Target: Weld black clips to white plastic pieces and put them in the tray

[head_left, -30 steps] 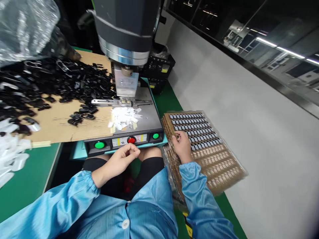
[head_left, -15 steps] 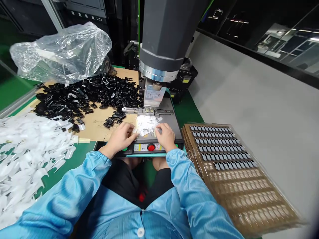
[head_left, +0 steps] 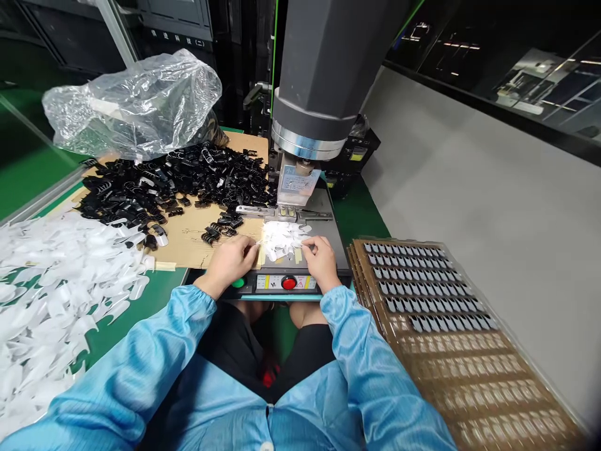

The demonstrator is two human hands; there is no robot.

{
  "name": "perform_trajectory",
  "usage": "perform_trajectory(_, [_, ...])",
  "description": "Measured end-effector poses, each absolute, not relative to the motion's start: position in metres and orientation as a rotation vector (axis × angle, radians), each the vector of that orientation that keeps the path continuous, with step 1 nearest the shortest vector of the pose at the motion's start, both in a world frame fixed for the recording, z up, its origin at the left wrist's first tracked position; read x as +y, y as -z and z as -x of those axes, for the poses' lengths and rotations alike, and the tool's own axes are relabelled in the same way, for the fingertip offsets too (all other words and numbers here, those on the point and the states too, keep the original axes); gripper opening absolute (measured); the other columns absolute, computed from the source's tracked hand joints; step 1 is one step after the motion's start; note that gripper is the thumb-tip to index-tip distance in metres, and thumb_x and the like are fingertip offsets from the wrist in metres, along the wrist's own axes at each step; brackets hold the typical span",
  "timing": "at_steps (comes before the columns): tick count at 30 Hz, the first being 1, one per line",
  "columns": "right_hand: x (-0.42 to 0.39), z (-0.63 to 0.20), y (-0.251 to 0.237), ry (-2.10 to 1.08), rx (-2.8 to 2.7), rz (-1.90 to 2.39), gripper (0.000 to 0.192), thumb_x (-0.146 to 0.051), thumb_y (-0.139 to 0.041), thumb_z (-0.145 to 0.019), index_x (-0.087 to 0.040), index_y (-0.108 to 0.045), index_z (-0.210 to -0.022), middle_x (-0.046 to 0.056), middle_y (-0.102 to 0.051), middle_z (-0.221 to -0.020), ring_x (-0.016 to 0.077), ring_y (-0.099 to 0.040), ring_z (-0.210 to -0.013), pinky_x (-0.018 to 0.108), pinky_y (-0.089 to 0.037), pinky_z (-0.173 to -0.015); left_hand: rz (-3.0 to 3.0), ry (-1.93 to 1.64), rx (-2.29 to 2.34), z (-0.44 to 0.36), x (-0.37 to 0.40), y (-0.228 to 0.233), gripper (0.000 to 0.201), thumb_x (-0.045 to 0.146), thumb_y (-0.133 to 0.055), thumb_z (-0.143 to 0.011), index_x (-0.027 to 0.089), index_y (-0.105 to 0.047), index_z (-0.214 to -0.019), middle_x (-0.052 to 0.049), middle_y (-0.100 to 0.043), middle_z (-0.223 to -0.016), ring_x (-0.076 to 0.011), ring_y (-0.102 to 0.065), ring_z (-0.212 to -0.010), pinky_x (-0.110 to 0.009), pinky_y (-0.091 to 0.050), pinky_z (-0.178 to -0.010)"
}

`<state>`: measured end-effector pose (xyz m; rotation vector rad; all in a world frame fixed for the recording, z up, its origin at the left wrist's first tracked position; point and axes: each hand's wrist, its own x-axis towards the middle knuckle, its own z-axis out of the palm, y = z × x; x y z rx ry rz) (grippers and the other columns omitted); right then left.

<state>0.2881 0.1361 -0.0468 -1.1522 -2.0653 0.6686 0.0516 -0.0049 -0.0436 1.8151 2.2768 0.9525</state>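
**Both hands at a small pile of white pieces beneath a press**

At the middle of the frame, the left hand (head_left: 229, 262) and right hand (head_left: 323, 262) flank a pile of thin white pieces (head_left: 284, 240) in front of a metal fixture (head_left: 286, 213). Each hand has thumb and fingers drawn together at the pile's edge; the fingertips blend into the white, so whether either one grips a piece can't be made out.

The press head (head_left: 319, 69) is cut off by the top edge. The label (head_left: 297, 181) below it is too small to read, and the head partly hides the black boxes (head_left: 369, 147) behind.

At right, a brown tray (head_left: 402, 357) tops a stack, its lower end cropped. Grey pieces (head_left: 425, 289) fill its upper rows; glare blurs the glossy lower pockets.

At upper left, creases in a clear plastic bag (head_left: 136, 106) obscure its contents. Beneath it, black clips (head_left: 178, 181) cover cardboard (head_left: 185, 237). A larger white heap (head_left: 51, 294) on the green surface (head_left: 159, 294) runs off the left edge.
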Motion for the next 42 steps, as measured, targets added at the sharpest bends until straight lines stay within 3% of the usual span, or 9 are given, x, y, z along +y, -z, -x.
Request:
perform_trajectory(8, [0.149, -0.287, 0.039, -0.814, -1.938, 1.156, 0.012, -0.027, -0.065, -0.080, -0.021, -0.074, -0.085, 0.001, -0.061, -0.088, 0.0164, -0.051, -0.071, 0.032, -0.045, -0.075, -1.688, -1.347, 2.247, -0.057, 0.000, 0.026, 0.015, 0.035, -0.063, -0.100, 0.023, -0.071, -0.097, -0.006, -0.080, -0.109, -0.0231, -0.075, -0.099, -0.035, -0.059, -0.090])
perform_trajectory(13, [0.161, -0.282, 0.027, -0.801, -1.964, 1.169, 0.011, -0.026, -0.065, -0.077, -0.021, -0.073, -0.083, 0.000, -0.060, -0.079, 0.0169, -0.051, -0.068, 0.031, -0.044, -0.073, -1.749, -1.342, 2.230, -0.057, 0.038, 0.016, 0.012, 0.032, -0.065, -0.099, 0.022, -0.072, -0.096, -0.006, -0.080, -0.108, -0.0232, -0.075, -0.099, -0.036, -0.059, -0.091])
perform_trajectory(16, [0.166, -0.280, 0.026, -0.791, -2.002, 1.195, 0.013, -0.028, -0.061, -0.085, -0.023, -0.071, -0.092, -0.001, -0.061, -0.074, 0.0182, -0.054, -0.066, 0.030, -0.044, -0.070, -1.845, -1.265, 2.206, -0.056, 0.068, 0.015, 0.011, 0.030, -0.065, -0.100, 0.021, -0.072, -0.099, -0.008, -0.079, -0.108, -0.0247, -0.073, -0.100, -0.038, -0.057, -0.093])
perform_trajectory(21, [0.172, -0.273, 0.027, -0.607, -2.072, 1.198, 0.015, -0.030, -0.053, -0.100, -0.024, -0.064, -0.109, 0.004, -0.072, -0.091, 0.0221, -0.065, -0.080, 0.031, -0.047, -0.075, -1.994, -1.124, 2.180, -0.060, 0.109, 0.021, 0.012, 0.025, -0.062, -0.100, 0.021, -0.073, -0.097, -0.009, -0.076, -0.100, -0.0253, -0.070, -0.099, -0.038, -0.056, -0.093])
perform_trajectory(25, [0.180, -0.261, 0.023, -0.387, -2.182, 1.150, 0.019, -0.031, -0.051, -0.104, -0.024, -0.067, -0.110, 0.007, -0.072, -0.101, 0.0240, -0.065, -0.089, 0.032, -0.047, -0.080, -2.094, -1.048, 2.164, -0.063, 0.123, 0.028, 0.015, 0.024, -0.060, -0.101, 0.020, -0.074, -0.098, -0.011, -0.075, -0.102, -0.0263, -0.068, -0.102, -0.039, -0.055, -0.096])
perform_trajectory(28, [0.187, -0.249, 0.022, -0.228, -2.236, 1.077, 0.026, -0.033, -0.049, -0.107, -0.024, -0.073, -0.110, 0.009, -0.070, -0.111, 0.0248, -0.064, -0.100, 0.033, -0.047, -0.087, -2.178, -1.000, 2.144, -0.063, 0.123, 0.029, 0.020, 0.026, -0.057, -0.104, 0.019, -0.075, -0.102, -0.012, -0.076, -0.107, -0.0270, -0.067, -0.108, -0.041, -0.053, -0.101])
perform_trajectory(32, [0.193, -0.235, 0.024, -0.098, -2.318, 1.044, 0.035, -0.029, -0.046, -0.109, -0.024, -0.076, -0.125, 0.011, -0.067, -0.115, 0.0255, -0.059, -0.105, 0.035, -0.045, -0.092, -2.300, -0.869, 2.173, -0.064, 0.113, 0.024, 0.025, 0.030, -0.055, -0.105, 0.018, -0.075, -0.114, -0.013, -0.076, -0.118, -0.0286, -0.065, -0.113, -0.044, -0.050, -0.107])
perform_trajectory(39, [0.175, -0.227, 0.016, 0.119, -2.580, 1.073, 0.050, -0.018, -0.048, -0.103, -0.021, -0.060, -0.151, 0.016, -0.062, -0.125, 0.0305, -0.049, -0.112, 0.042, -0.040, -0.091, -2.361, -0.690, 2.226, -0.069, 0.098, 0.011, 0.033, 0.032, -0.051, -0.105, 0.020, -0.070, -0.129, -0.014, -0.070, -0.135, -0.0337, -0.056, -0.132, -0.051, -0.043, -0.111])
perform_trajectory(42, [0.168, -0.226, 0.010, 0.137, -2.614, 1.105, 0.052, -0.019, -0.049, -0.102, -0.021, -0.057, -0.153, 0.018, -0.058, -0.132, 0.0340, -0.044, -0.117, 0.046, -0.039, -0.091, -2.317, -0.671, 2.220, -0.070, 0.098, 0.009, 0.032, 0.032, -0.051, -0.104, 0.021, -0.068, -0.128, -0.015, -0.069, -0.135, -0.0342, -0.055, -0.133, -0.051, -0.041, -0.112])
